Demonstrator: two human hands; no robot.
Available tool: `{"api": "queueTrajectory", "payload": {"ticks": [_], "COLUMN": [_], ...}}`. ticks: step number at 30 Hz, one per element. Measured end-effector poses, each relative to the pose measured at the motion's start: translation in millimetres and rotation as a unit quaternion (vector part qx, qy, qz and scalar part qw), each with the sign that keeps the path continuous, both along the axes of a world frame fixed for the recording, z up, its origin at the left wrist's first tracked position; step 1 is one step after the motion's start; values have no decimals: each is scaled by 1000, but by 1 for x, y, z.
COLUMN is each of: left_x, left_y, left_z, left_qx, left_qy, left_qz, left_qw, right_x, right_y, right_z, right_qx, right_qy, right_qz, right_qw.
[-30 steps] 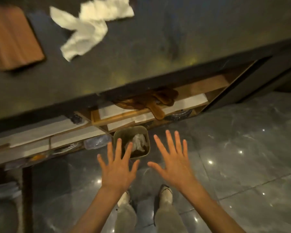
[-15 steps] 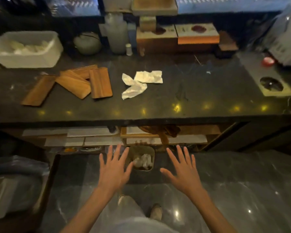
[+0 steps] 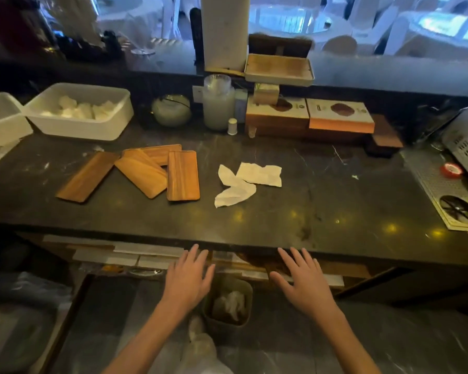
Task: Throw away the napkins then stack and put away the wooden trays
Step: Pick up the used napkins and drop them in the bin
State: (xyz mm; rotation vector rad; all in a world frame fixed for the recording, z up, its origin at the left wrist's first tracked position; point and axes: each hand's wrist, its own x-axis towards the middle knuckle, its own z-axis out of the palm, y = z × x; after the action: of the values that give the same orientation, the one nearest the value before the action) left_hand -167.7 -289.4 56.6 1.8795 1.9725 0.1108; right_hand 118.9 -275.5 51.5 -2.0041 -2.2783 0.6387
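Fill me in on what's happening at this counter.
A person stands at the dark counter with the left hand and right hand both open and empty, below its front edge. Two crumpled napkins lie on top beside four unstacked wooden trays. A small bin on the floor already holds paper.
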Motion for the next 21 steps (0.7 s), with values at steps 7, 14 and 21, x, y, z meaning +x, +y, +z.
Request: {"api": "queueTrajectory", "payload": {"ticks": [7, 14, 21], "left_x": [-13, -9, 28], "left_y": [118, 196, 258], "left_z": [1, 2, -9], "left_qx": [46, 61, 23], "left_qy": [14, -1, 58], "left_qz": [-52, -49, -8], "left_qw": [997, 997, 998], "right_x": [-9, -5, -10], "right_y": [85, 176, 296], "right_z": [12, 10, 4], "right_qx": [3, -5, -13], "right_qy": [-4, -10, -36], "right_qz": [-63, -73, 54], "right_qw": [998, 997, 998]}}
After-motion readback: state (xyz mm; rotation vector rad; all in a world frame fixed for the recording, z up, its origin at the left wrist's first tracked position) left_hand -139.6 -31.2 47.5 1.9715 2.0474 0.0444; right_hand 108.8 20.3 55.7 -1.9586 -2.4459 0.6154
